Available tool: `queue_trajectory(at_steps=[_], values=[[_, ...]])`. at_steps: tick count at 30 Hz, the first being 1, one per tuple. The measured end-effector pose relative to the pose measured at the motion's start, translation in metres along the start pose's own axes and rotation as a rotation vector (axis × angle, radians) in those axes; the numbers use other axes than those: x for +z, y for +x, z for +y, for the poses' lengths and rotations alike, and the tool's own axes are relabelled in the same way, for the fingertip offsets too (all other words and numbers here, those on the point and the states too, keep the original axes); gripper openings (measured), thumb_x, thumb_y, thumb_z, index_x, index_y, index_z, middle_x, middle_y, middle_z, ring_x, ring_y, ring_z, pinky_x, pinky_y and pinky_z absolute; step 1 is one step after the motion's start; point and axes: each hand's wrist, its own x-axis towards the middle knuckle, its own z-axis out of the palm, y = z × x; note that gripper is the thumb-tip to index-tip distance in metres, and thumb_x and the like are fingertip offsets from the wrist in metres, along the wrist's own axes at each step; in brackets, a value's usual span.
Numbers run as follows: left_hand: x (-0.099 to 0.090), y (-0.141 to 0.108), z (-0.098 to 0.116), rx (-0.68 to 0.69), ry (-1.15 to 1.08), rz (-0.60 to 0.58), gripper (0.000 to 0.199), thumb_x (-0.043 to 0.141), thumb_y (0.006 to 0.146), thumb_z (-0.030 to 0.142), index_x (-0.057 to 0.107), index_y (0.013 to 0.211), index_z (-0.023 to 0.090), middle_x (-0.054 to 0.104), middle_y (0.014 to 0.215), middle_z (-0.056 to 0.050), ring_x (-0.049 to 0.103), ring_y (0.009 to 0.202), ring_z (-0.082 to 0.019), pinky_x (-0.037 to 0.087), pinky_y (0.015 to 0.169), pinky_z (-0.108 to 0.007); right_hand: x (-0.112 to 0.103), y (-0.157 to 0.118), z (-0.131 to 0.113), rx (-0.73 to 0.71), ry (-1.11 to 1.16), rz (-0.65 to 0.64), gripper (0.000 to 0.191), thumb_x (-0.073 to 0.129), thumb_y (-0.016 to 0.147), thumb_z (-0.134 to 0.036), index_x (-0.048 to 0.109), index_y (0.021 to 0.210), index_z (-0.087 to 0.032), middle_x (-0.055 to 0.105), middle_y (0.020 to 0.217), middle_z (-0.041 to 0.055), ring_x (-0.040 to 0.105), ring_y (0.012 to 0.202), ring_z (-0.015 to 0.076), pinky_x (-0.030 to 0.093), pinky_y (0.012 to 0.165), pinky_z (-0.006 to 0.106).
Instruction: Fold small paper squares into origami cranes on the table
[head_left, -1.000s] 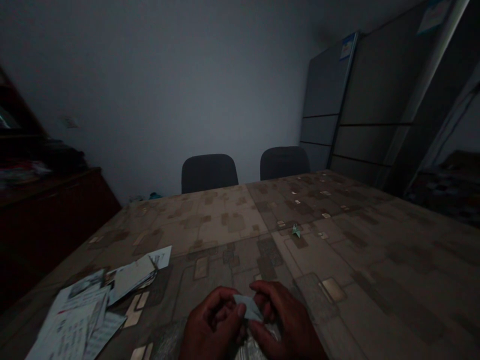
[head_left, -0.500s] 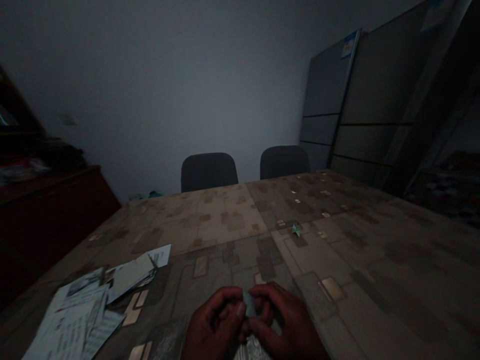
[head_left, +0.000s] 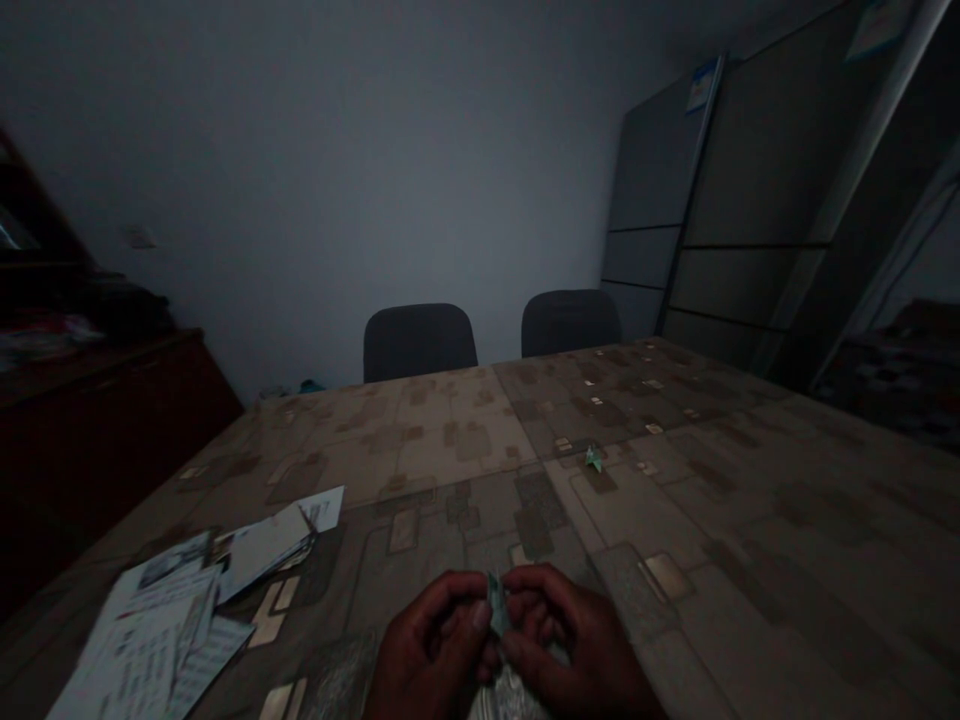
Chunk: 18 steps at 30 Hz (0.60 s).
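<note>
A small folded piece of greenish paper (head_left: 497, 606) stands between my two hands at the bottom middle of the view. My left hand (head_left: 435, 640) pinches its left side between thumb and fingers. On the other side, my right hand (head_left: 566, 635) grips the paper with bent fingers and thumb. Its lower part is hidden by the fingers. Farther off on the patterned table lies a small green folded paper figure (head_left: 593, 459).
Printed sheets (head_left: 135, 640) and a stack of paper pieces (head_left: 266, 548) lie on the table (head_left: 450, 440) at the left. Two dark chairs (head_left: 420, 343) (head_left: 571, 323) stand behind the far edge. A dark red cabinet (head_left: 112, 430) is on the left.
The paper between my fingers has turned slightly and looks narrower. My right thumb has shifted a little, while both hands stay in nearly the same place.
</note>
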Motion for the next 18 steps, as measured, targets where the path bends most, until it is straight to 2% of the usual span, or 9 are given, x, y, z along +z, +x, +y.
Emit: queue_trajectory(at_steps=[5,10,15,18], values=[[0.0028,-0.0028,0.0059,0.069,0.139,0.046,0.030,0.078,0.066,0.043,0.071,0.076,0.016,0.065,0.058,-0.001,0.058,0.057,-0.015,0.045,0.053,-0.022,0.0025,-0.0010,0.0011,-0.003,-0.018,0.016,0.030,0.058,0.072,-0.018,0.063,0.100,-0.013,0.066,0.077,0.0063,0.060,0.064,0.0154,0.046,0.058,0.026],[-0.0002,-0.0032,0.0071,0.128,0.224,0.007,0.025,0.075,0.069,0.042,0.071,0.078,0.019,0.066,0.067,-0.001,0.058,0.062,-0.015,0.044,0.056,-0.021,0.0025,-0.0011,0.0007,-0.020,-0.003,0.006,0.028,0.058,0.070,-0.019,0.061,0.097,-0.015,0.065,0.076,0.0059,0.058,0.062,0.0157,0.046,0.057,0.026],[-0.0050,-0.0030,0.0018,0.114,0.311,0.028,0.028,0.075,0.067,0.042,0.071,0.084,0.020,0.065,0.067,-0.002,0.057,0.061,-0.016,0.044,0.055,-0.022,0.0027,-0.0012,0.0024,0.000,0.025,0.005,0.025,0.059,0.070,-0.020,0.058,0.095,-0.015,0.063,0.076,0.0059,0.057,0.061,0.0153,0.045,0.056,0.027],[-0.0060,-0.0033,-0.0004,0.102,0.317,0.025,0.028,0.076,0.066,0.039,0.071,0.086,0.019,0.066,0.068,-0.003,0.058,0.061,-0.017,0.044,0.055,-0.023,0.0033,-0.0015,0.0028,0.003,0.027,0.012,0.029,0.059,0.071,-0.022,0.057,0.099,-0.015,0.063,0.078,0.0067,0.057,0.062,0.0157,0.045,0.057,0.028]])
